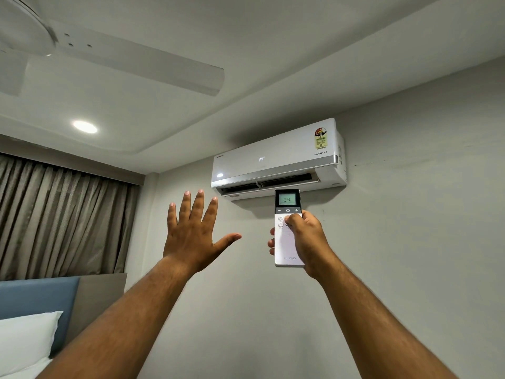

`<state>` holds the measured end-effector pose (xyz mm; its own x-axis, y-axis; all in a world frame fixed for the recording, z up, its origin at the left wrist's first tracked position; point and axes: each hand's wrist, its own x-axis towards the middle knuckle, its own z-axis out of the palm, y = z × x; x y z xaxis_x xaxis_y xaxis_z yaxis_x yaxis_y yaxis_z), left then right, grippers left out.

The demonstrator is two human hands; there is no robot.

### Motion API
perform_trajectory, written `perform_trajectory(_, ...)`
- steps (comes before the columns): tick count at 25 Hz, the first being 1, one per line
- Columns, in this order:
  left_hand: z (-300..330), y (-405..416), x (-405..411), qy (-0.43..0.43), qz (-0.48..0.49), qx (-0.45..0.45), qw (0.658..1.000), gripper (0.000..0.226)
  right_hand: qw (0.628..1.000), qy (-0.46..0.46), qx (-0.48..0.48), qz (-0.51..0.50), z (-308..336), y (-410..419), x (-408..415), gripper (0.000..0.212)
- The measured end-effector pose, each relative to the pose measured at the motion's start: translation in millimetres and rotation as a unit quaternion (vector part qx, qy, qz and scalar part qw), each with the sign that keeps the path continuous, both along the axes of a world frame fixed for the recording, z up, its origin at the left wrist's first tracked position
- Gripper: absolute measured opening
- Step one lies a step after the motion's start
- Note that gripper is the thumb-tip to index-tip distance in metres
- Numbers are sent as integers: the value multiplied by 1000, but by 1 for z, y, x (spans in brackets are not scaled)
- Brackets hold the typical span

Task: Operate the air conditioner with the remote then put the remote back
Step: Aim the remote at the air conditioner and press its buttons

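1. I am in the operating step: my right hand is closed around the white remote, holding it upright and aimed up at the wall-mounted air conditioner.
2. My fingers wrap behind the remote's body, their tips showing at its left edge, and my thumb lies across the small round buttons just below the dark strip with the minus, power and plus keys. Whether the thumb is actually pressing I cannot tell.
3. The remote's screen reads 24, and the unit's front panel shows 24 as well, so the two appear to agree. The louvre along the unit's underside looks open, which suggests to me the unit is running.
4. My left hand is empty, fingers spread wide, raised beside the remote and below the unit's left end, touching nothing.
5. Next I judge I need either one more deliberate thumb press, keeping the remote's top pointed at the unit, or to lower my arm.
6. Putting the remote back is not yet done; its resting place is not in view, so I would have to look away from the wall to find it.
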<state>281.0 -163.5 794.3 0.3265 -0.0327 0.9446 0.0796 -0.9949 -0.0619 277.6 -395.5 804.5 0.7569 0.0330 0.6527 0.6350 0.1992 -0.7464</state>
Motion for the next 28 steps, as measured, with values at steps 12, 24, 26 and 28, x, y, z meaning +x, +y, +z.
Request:
perform_trajectory(12, -3, 6, -5, 8, 8, -5, 1000, 105, 1000, -2, -4, 4, 0, 4, 1, 12)
perform_trajectory(24, -5, 6, -4, 12, 7, -4, 1000, 105, 1000, -1, -5, 1, -1, 3, 4, 15)
perform_trajectory(26, -5, 6, -3, 11, 6, -4, 1000, 105, 1000, -2, -5, 3, -1, 3, 4, 15)
perform_trajectory(28, -7, 6, -2, 9, 1, -6, 1000, 105, 1000, -1, -5, 4, -1, 4, 5, 16)
